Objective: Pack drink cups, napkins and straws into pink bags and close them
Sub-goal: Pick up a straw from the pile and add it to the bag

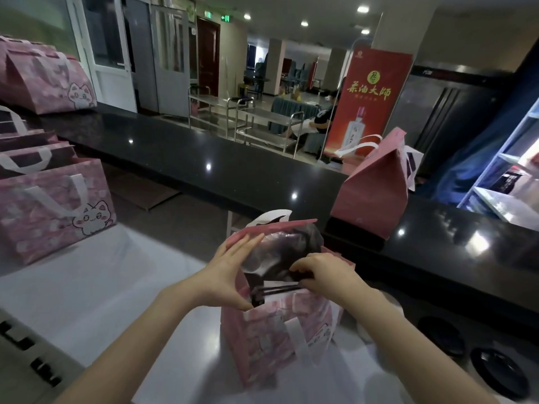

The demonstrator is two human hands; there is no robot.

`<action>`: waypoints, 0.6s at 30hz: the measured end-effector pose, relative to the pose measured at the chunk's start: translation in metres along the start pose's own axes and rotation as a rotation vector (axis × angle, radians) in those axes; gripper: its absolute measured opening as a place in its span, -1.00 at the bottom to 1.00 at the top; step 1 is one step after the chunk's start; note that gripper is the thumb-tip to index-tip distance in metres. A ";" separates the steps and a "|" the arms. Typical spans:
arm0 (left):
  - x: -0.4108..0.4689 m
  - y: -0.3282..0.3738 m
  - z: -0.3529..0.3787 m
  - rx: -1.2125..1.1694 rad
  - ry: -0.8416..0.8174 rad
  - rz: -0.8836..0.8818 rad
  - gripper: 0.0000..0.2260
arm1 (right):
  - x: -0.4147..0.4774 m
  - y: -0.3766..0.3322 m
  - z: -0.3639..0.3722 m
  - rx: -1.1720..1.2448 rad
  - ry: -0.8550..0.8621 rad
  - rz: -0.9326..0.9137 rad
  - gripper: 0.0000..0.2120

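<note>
- Pink bag [274, 339] stands on the pale counter [87, 287] at 6 o'clock, its mouth open.
- Left hand [230, 272] spreads flat against the bag's rim, fingers released.
- Right hand [323, 275] pinches dark straws [280, 288] over the opening.
- Closed bag [373, 193] sits at 2 o'clock.

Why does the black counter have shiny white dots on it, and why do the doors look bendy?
In the head view, the dots on the black counter are ceiling lights reflected in its glossy top; the wide-angle lens bows the doors at the picture's edge; the hands and the pink bag look slightly soft.
</note>
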State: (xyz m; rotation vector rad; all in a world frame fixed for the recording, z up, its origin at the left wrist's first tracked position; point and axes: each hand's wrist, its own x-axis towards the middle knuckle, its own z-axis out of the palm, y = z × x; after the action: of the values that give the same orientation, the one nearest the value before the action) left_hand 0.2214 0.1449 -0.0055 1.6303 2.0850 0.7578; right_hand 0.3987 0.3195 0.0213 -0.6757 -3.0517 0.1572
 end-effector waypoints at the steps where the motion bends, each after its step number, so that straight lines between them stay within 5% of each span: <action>1: 0.002 -0.003 -0.001 0.000 -0.006 0.004 0.10 | -0.002 0.002 0.002 0.006 0.008 0.011 -0.68; 9: 0.023 -0.013 -0.016 -0.014 -0.003 0.048 -0.03 | -0.034 0.007 0.001 0.131 0.077 0.057 -0.71; 14: 0.027 -0.014 -0.024 0.001 0.256 0.090 -0.28 | -0.057 0.003 -0.009 0.330 0.032 0.030 -0.45; 18: 0.016 -0.002 -0.019 -0.109 0.352 0.104 -0.44 | -0.069 0.017 -0.016 0.206 0.028 -0.030 -0.29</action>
State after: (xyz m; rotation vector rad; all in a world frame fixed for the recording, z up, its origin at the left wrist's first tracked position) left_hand 0.2048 0.1568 0.0087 1.6506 2.1532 1.2495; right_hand 0.4688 0.3078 0.0364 -0.6132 -2.9604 0.4495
